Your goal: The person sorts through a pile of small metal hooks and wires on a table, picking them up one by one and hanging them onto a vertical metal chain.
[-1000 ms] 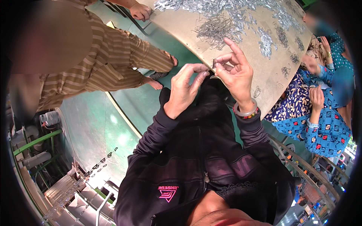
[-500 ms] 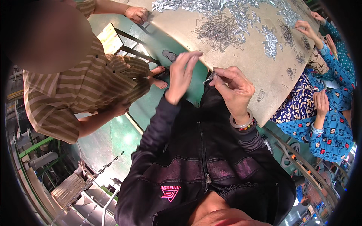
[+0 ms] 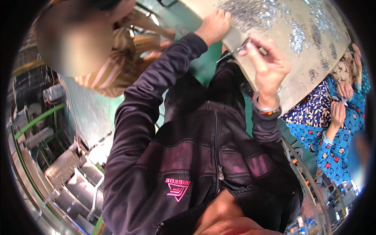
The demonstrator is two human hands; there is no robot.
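My left hand (image 3: 214, 26) is at the left edge of the tan tabletop (image 3: 288, 88). Its fingers are curled, the tips are hidden, and whether anything is in them does not show. A little nearer and to the right, my right hand (image 3: 271, 64) pinches a small dark metal piece (image 3: 244, 44) between thumb and forefinger. From that piece a thin silvery chain (image 3: 225, 57) trails down to the left, past the table's edge. Beyond my hands lies a pile of thin dark wire pieces (image 3: 244, 15).
Shiny metal clips (image 3: 297, 37) and small dark heaps (image 3: 316, 37) lie on the table. Along the right side, people in patterned clothes (image 3: 333, 137) work with their hands. Another person in a striped garment (image 3: 111, 74) is at the left, beside machinery (image 3: 35, 129).
My left hand has moved up and right to the table's edge, its fingers now curled. My right hand has risen rightward with the metal piece. The striped-clothed person has bent or shifted.
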